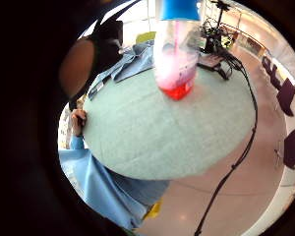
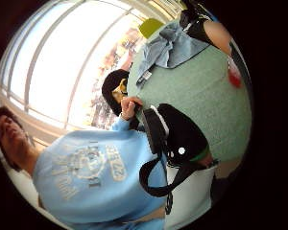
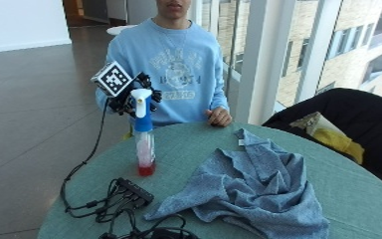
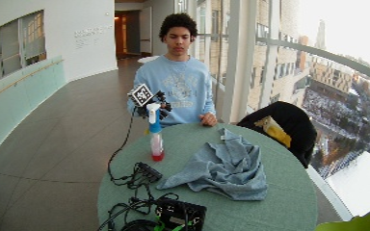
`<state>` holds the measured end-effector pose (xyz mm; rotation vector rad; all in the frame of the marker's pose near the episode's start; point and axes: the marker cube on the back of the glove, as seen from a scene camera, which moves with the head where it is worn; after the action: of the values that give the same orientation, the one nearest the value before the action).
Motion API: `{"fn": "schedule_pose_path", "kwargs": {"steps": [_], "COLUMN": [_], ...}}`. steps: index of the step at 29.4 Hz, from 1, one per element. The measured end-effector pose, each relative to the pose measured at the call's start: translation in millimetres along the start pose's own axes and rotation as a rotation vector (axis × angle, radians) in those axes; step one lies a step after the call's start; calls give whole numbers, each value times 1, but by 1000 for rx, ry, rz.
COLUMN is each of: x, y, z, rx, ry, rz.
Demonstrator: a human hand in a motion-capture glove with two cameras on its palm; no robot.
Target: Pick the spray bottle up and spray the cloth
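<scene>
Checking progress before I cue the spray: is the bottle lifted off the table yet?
No: the spray bottle stands on the table, gloved right hand at its head.

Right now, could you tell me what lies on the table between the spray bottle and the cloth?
Only bare green tabletop lies between the spray bottle and the cloth, as the outside view shows; the black cables lie nearer the camera.

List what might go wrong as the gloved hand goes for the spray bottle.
1. The spray bottle is tall and narrow, with only a little red liquid at its base; a sideways nudge from the gloved right hand could topple it.
2. The black cables lie close beside it and may get wet.
3. The blue cloth lies apart, so spray might hit the table.
</scene>
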<state>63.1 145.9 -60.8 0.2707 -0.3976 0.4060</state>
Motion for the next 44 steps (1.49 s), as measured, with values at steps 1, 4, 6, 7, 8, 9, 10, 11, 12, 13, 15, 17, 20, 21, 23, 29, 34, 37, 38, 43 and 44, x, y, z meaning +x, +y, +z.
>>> {"fn": "schedule_pose_path", "kwargs": {"steps": [1,4,6,7,8,9,10,11,12,13,15,17,20,21,23,29,34,37,38,43,44], "x": [4,15,25,31,36,41,46,50,54,58,65,71,79,82,87,99,102,101,101,100,100], "y": [1,-3,-10,-15,-21,-26,-30,-34,-38,-42,-50,-58,-69,-73,-81,-104,-117,-123,-123,-122,-121], "z": [-4,-11,-13,-13,-13,-12,-11,-10,-9,-7,-4,-1,3,4,6,15,23,27,29,34,35], "rx": [-12,-46,-25,6,44,78,102,118,129,138,150,170,206,212,214,233,229,239,244,269,275], "ry": [-54,-226,-327,-366,-397,-418,-431,-439,-443,-449,-464,-478,-485,-488,-495,-528,-557,-576,-580,-582,-581], "rz": [-11,9,41,63,90,118,146,171,193,211,244,270,283,289,308,349,342,342,343,344,344]}}
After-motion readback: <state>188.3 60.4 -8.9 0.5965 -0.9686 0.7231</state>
